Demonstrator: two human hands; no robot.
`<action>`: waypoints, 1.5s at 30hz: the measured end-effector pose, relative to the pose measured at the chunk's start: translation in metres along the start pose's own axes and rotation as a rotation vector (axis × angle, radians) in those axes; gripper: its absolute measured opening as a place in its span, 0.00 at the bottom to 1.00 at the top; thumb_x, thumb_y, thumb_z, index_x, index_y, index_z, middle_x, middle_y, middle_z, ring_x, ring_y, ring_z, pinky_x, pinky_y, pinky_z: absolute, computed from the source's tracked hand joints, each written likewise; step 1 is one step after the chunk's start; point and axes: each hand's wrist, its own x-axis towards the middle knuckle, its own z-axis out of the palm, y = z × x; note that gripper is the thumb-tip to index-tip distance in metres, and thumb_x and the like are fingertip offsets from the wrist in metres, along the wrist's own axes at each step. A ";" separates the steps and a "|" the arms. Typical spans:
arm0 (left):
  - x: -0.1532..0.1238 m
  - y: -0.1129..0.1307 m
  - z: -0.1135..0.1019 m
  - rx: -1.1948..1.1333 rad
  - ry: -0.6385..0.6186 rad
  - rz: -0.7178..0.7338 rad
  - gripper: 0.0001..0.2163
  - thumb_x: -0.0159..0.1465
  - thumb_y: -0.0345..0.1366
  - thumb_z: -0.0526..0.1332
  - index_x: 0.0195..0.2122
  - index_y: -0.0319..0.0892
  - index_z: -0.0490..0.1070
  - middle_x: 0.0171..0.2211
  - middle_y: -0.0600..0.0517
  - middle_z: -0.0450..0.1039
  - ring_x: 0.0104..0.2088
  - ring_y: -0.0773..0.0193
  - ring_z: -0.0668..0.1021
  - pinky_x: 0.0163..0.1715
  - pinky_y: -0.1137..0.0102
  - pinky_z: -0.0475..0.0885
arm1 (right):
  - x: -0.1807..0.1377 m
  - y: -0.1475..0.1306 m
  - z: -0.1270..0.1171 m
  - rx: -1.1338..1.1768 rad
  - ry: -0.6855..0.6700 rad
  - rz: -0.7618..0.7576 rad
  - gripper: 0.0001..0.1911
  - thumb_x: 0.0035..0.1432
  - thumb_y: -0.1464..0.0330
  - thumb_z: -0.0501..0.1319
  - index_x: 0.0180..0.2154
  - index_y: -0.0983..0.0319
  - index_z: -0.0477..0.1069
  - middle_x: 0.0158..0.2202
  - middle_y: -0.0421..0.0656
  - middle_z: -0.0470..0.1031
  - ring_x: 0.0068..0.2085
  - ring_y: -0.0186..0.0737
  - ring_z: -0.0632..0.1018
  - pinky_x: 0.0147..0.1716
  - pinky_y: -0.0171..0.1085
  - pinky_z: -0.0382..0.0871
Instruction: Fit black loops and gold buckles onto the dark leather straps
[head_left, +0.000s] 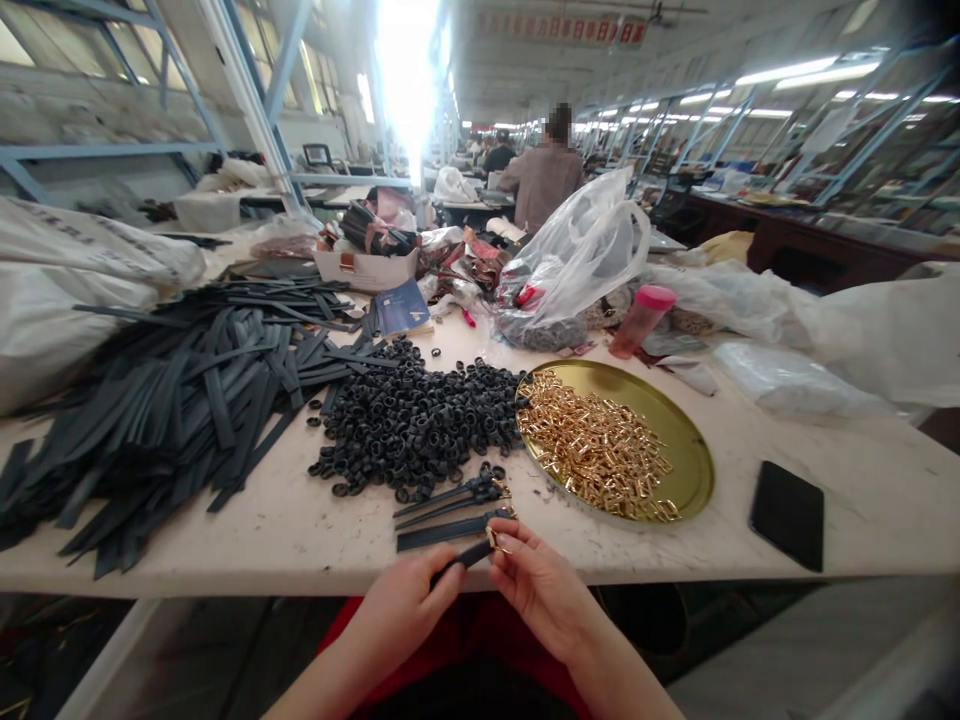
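Note:
At the table's near edge my left hand (409, 605) pinches one end of a short black strap (469, 553). My right hand (540, 580) pinches the strap's other end, where a small gold buckle (493, 538) sits. Just beyond my hands lie a few finished straps (450, 510) with gold buckles and black loops. Behind them is a heap of black rubber loops (416, 415). To the right, a round gold tray (686, 455) holds a pile of gold buckles (596, 445). A large pile of black straps (187, 400) covers the table's left side.
A black phone (787, 513) lies at the right near the edge. A pink-capped bottle (641, 320), a clear plastic bag (577, 255), a white box (366, 268) and a blue booklet (403, 306) stand further back. White sacks (67, 290) flank the left. A person (544, 175) stands beyond.

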 end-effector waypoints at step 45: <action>-0.024 0.019 0.042 -0.560 -0.028 -0.204 0.12 0.56 0.44 0.52 0.26 0.39 0.62 0.19 0.57 0.62 0.14 0.74 0.60 0.12 0.78 0.54 | -0.040 0.044 -0.014 -0.600 -0.001 -0.338 0.14 0.56 0.57 0.53 0.30 0.62 0.63 0.23 0.37 0.67 0.25 0.32 0.68 0.26 0.32 0.63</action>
